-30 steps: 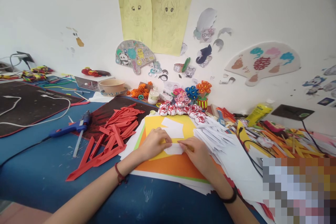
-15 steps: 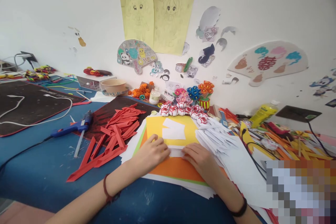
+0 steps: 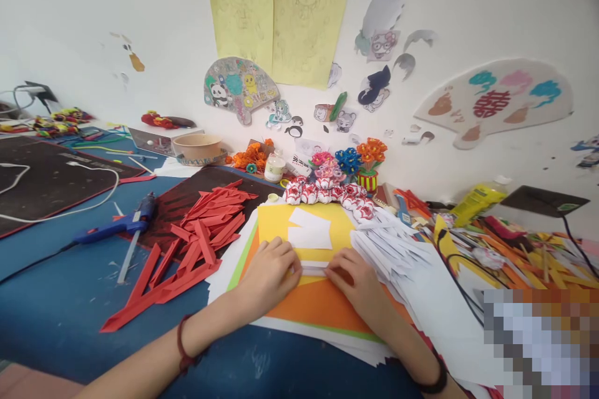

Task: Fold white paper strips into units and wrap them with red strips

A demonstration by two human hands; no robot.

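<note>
Between my hands lies a small folded white paper strip (image 3: 312, 267), flat across the yellow sheet (image 3: 271, 219) and just above the orange sheet (image 3: 318, 307). The curled fingers of my left hand (image 3: 270, 271) are closed on its left end. At the right end, my right hand (image 3: 358, 280) pinches the strip between thumb and fingers. Beyond it rest a few loose white paper pieces (image 3: 309, 237), overlapping each other. My fingers partly cover both ends of the strip.
Red folded paper pieces (image 3: 202, 240) are heaped to the left, near a blue glue gun (image 3: 115, 227). White folded pieces (image 3: 390, 243) lie right of the sheets. Red-and-white folded paper balls (image 3: 327, 194) stand behind. Farther right are a yellow bottle (image 3: 480, 201) and black cable (image 3: 452, 274).
The camera view has tilted down slightly and come closer. Both hands stay at the ends of the white strip, with the fingers shifted only a little.
</note>
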